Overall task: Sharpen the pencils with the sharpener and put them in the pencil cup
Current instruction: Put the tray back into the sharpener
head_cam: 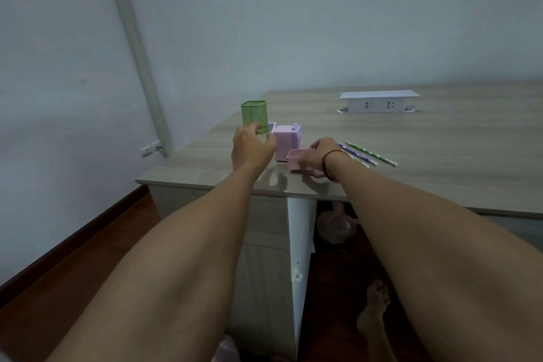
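**Brace the body, keep the drawer level**

Near the table's near-left corner stands the lilac sharpener. The green mesh pencil cup is just behind it, toward the left edge. The left hand is curled against the sharpener's left side. The back of the hand hides the fingers, so I cannot tell whether they grip the body or the crank. The right hand pinches the small shavings drawer, which juts from the sharpener's base toward the near edge. The pencils lie loose on the table just right of that hand, none of them in the cup.

The step in hand looks like handling the drawer, not sharpening. To do it well, the left hand should press the body down so it cannot skate on the smooth top. The right hand should move the drawer straight along its slot, kept level so nothing tips out. A skewed push would probably jam it. The drawer should be fully seated before a pencil is picked up.
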A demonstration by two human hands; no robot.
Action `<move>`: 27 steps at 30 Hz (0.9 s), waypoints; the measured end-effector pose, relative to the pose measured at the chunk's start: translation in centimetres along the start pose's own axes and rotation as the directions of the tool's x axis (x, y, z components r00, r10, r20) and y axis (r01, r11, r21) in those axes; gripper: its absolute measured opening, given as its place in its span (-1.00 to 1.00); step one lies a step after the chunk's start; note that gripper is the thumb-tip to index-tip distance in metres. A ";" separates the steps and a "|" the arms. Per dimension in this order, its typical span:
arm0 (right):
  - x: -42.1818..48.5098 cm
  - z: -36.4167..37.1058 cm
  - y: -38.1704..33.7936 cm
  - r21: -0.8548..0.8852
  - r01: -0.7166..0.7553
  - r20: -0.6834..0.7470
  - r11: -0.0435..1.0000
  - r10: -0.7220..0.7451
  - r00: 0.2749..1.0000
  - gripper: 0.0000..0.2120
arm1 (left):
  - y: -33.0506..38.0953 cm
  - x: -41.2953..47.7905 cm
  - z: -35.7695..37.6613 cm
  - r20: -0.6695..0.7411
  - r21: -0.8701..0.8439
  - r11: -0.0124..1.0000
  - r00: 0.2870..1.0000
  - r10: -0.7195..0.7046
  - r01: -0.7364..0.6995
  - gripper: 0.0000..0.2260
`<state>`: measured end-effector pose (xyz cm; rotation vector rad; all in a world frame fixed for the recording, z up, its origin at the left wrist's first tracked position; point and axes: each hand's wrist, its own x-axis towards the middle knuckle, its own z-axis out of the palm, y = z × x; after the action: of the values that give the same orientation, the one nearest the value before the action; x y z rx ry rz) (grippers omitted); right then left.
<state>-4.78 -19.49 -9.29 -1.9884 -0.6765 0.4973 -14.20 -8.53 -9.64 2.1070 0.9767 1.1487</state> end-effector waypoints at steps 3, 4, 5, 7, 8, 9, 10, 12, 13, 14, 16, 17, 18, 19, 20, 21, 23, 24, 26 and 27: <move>0.8 0.2 0.5 0.027 -0.013 -0.041 1.000 0.015 0.999 -0.58 | 0.6 1.4 2.2 0.080 0.018 0.999 0.996 0.031 -0.032 -0.59; 1.0 0.2 0.5 0.041 -0.020 -0.054 0.999 0.022 0.998 -0.62 | 0.8 1.8 2.9 0.107 0.025 0.999 0.994 0.031 -0.034 -0.56; 1.0 0.1 0.6 0.050 -0.022 -0.062 0.999 0.025 0.998 -0.64 | 1.0 2.0 3.7 0.128 0.034 0.999 0.991 0.029 -0.034 -0.51; 1.4 -0.1 0.9 0.064 -0.032 -0.059 0.997 0.035 0.998 -0.59 | 1.1 2.2 4.8 0.133 0.054 0.998 0.991 0.023 -0.030 -0.43; 1.6 -0.2 1.1 0.070 -0.033 -0.054 0.997 0.036 0.998 -0.52 | 1.1 2.2 5.3 0.112 0.061 0.998 0.993 0.023 -0.030 -0.43; 1.9 -0.3 1.3 0.070 -0.026 -0.051 0.997 0.029 0.998 -0.46 | 0.9 2.2 5.6 0.080 0.065 0.997 0.996 0.031 -0.037 -0.47; 2.0 -0.3 1.5 0.073 -0.011 -0.052 0.997 0.014 0.999 -0.42 | 0.8 2.2 5.8 0.050 0.065 0.997 0.998 0.046 -0.049 -0.53; 2.3 -0.4 1.9 0.068 0.007 -0.058 0.998 -0.003 0.998 -0.44 | 0.7 2.2 5.7 0.030 0.048 0.996 0.997 0.076 -0.077 -0.61; 2.4 -0.5 2.0 0.064 0.013 -0.063 0.998 -0.009 0.998 -0.49 | 0.7 2.2 5.5 0.033 0.037 0.995 0.995 0.093 -0.094 -0.63; 2.4 -0.5 2.0 0.060 0.020 -0.064 0.998 -0.016 0.998 -0.55 | 0.5 2.1 5.3 0.039 0.026 0.994 0.993 0.107 -0.109 -0.64; 2.4 -0.6 1.9 0.060 0.028 -0.037 0.998 -0.026 0.999 -0.58 | 0.0 2.0 4.8 0.035 -0.005 0.993 0.993 0.117 -0.117 -0.61; 2.4 -0.6 1.8 0.061 0.031 -0.014 0.998 -0.030 0.999 -0.53 | -0.2 1.9 4.5 0.029 -0.013 0.993 0.993 0.117 -0.117 -0.60; 2.4 -0.6 1.8 0.056 0.031 -0.003 0.998 -0.030 1.000 -0.46 | -0.4 1.9 4.3 0.030 -0.011 0.993 0.992 0.121 -0.121 -0.59; 2.4 -0.5 1.8 0.044 0.039 -0.003 0.998 -0.039 0.999 -0.41 | -0.6 1.9 4.1 0.041 -0.001 0.991 0.991 0.130 -0.130 -0.58; 2.4 -0.3 1.8 0.030 0.053 -0.007 0.998 -0.053 0.999 -0.40 | -0.8 1.8 3.9 0.056 0.008 0.990 0.988 0.143 -0.144 -0.58; 2.5 -0.1 1.8 0.013 0.069 -0.018 0.998 -0.068 0.997 -0.39 | -0.9 1.8 3.7 0.067 0.015 0.988 0.986 0.153 -0.154 -0.58; 2.4 0.2 2.0 -0.011 0.092 -0.024 0.996 -0.092 0.995 -0.40 | -1.1 1.5 3.3 0.076 0.022 0.984 0.982 0.172 -0.174 -0.58; 2.5 0.4 2.1 -0.014 0.095 -0.022 0.995 -0.095 0.995 -0.40 | -1.2 1.4 3.2 0.084 0.025 0.982 0.980 0.183 -0.186 -0.58; 2.5 0.6 2.0 -0.006 0.090 -0.012 0.996 -0.090 0.996 -0.37 | -1.4 1.3 3.0 0.101 0.015 0.982 0.977 0.188 -0.190 -0.55; 2.5 0.7 1.9 0.003 0.089 0.006 0.996 -0.089 0.996 -0.35 | -1.5 1.3 2.9 0.091 -0.011 0.986 0.981 0.169 -0.168 -0.54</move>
<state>-2.80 -18.21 -11.45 -1.9450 -0.7644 0.4503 -11.66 -6.95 -11.53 2.2536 0.7661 1.1216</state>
